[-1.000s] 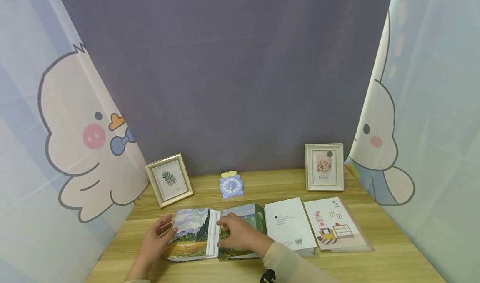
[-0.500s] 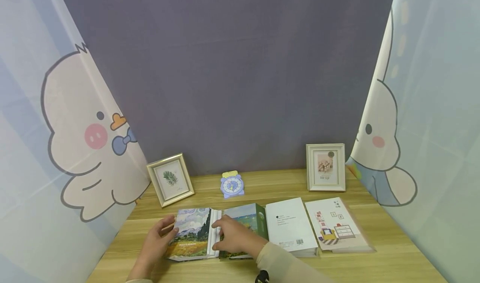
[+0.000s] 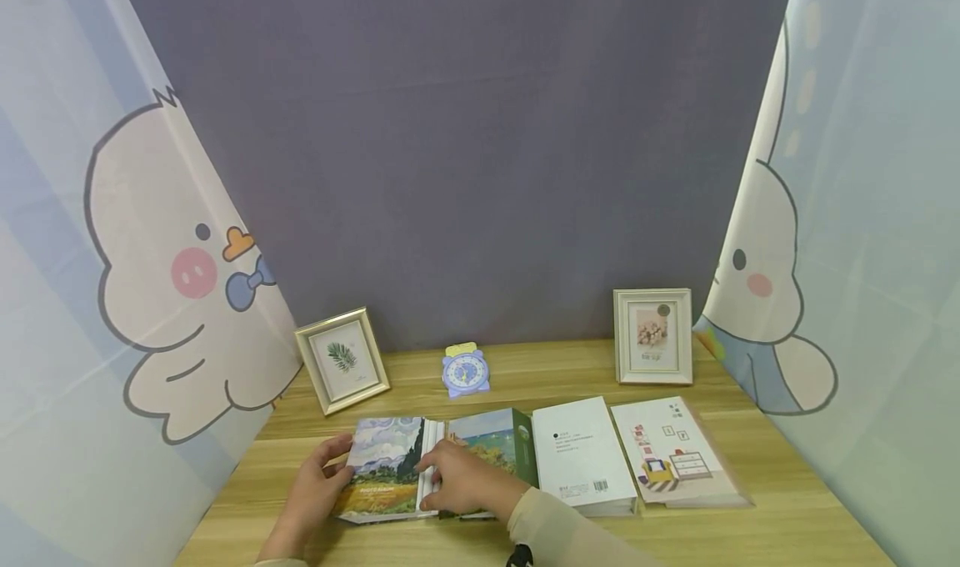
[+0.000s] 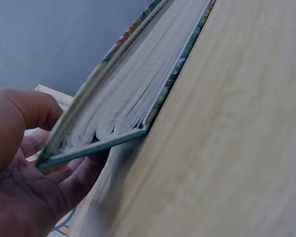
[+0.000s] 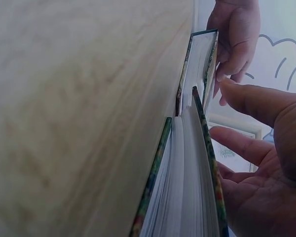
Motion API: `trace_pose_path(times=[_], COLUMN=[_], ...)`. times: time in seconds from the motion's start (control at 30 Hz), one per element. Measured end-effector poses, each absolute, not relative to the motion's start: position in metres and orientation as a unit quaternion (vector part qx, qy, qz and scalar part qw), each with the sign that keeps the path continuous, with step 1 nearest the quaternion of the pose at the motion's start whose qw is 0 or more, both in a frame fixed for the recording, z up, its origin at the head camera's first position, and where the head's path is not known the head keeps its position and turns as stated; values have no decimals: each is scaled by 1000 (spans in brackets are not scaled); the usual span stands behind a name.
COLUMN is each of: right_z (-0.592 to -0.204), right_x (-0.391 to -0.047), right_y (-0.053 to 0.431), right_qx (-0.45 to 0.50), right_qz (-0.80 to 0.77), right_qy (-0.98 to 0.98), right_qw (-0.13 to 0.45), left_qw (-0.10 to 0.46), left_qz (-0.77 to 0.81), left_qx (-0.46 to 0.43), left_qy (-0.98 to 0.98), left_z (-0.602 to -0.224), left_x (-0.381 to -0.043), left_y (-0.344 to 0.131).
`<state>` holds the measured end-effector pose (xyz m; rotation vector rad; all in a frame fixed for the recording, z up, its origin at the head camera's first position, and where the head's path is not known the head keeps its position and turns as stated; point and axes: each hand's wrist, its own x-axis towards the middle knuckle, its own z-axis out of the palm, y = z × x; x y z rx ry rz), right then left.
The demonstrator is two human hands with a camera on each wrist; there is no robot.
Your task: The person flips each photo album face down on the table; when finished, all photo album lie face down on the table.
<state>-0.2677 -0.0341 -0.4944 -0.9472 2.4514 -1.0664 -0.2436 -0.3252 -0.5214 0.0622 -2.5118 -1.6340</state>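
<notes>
A photo album (image 3: 386, 467) with a painted landscape cover lies at the left of a row on the wooden table. My left hand (image 3: 318, 479) holds its left side, the thumb on the cover's edge; in the left wrist view the spine (image 4: 96, 150) sits between thumb and fingers. My right hand (image 3: 465, 475) is over the gap between this album and a second painted album (image 3: 491, 434), thumb and forefinger spread at the first album's page side. The right wrist view shows that thumb (image 5: 256, 101) and forefinger near the cover edges. The right hand hides part of the second album.
A white book (image 3: 577, 450) with a barcode and an album with a room drawing (image 3: 671, 454) continue the row rightward. Behind stand a gold picture frame (image 3: 342, 360), a purple toy clock (image 3: 465, 373) and a white picture frame (image 3: 654, 336). A grey curtain (image 3: 465, 175) hangs behind.
My right hand has moved left, from over the second album to the first album's right edge. My left hand stays at the first album's left side.
</notes>
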Motion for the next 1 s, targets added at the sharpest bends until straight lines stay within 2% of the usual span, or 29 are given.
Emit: trace_pose_path(times=[0.27,0.53,1.0], right_z=[-493,-495,-493], right_x=[-265,-266,-268], right_y=[-32,-32,-35], right_qx=[-335,-331,-325], right_qz=[-376,-386,-377], right_qy=[849,846,854], right_qw=[161,159,155], left_qw=[89,70,49], left_qz=[-568,-644,-740], left_qx=[26,11,-143], left_qy=[-818,-762,-655], left_z=[-518,-511,-512], left_x=[-242,-239,-237], left_y=[-321,-321,-325])
